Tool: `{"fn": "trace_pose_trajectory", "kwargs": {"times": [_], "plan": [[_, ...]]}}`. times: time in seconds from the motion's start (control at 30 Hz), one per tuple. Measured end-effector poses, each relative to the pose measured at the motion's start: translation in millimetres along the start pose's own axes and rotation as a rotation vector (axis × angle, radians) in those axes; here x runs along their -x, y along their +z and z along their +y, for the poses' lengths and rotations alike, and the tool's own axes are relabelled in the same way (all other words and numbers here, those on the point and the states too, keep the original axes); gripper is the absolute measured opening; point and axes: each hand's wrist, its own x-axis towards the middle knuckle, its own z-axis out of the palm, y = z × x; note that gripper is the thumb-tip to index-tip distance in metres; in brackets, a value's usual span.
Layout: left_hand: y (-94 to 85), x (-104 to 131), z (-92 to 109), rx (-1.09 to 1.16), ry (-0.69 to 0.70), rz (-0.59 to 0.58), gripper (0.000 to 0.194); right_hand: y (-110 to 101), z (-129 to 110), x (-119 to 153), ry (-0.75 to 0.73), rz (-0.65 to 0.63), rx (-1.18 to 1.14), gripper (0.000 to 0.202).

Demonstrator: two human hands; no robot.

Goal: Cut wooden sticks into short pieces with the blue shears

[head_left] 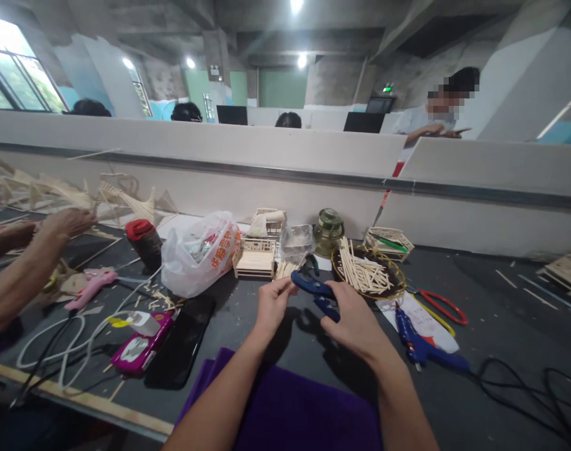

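Observation:
My right hand is wrapped round the handles of a blue plier-like cutter, its blunt end pointing left. My left hand has its thumb and finger pinched together right at that end. What lies in the pinch is too small to make out. Behind the hands, a few pale wooden sticks lie by a small wooden bench model. A round basket full of cut sticks stands just beyond my right hand. Purple cloth lies below my forearms.
At right are a blue glue gun with its black cord and red-handled pliers. On the left lie a phone, a magenta power strip and a plastic bag. A co-worker's hands work at far left.

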Motion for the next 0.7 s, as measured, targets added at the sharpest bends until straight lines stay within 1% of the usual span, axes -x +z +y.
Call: {"fn": "trace_pose_trajectory", "kwargs": {"times": [0.13,0.23,0.4,0.6,0.7], "plan": [[-2.4,4,5,-0.146,0.063,-0.013,0.023,9,-6,-3,-0.009,0.032,0.055,0.056],[-2.8,6,5,-0.213,0.107,-0.023,0.026,11,-8,-4,-0.011,0.045,0.060,0.055],[-5.9,7,6,-0.310,0.145,-0.010,0.025,11,-12,-5,-0.026,0.054,0.045,0.053],[-9.9,8,9,-0.420,0.195,-0.019,0.024,15,-12,-4,-0.035,0.037,0.018,0.054],[-10.4,8,11,-0.454,0.208,-0.042,0.025,18,-9,-4,-0.027,0.009,0.012,0.050]]}}
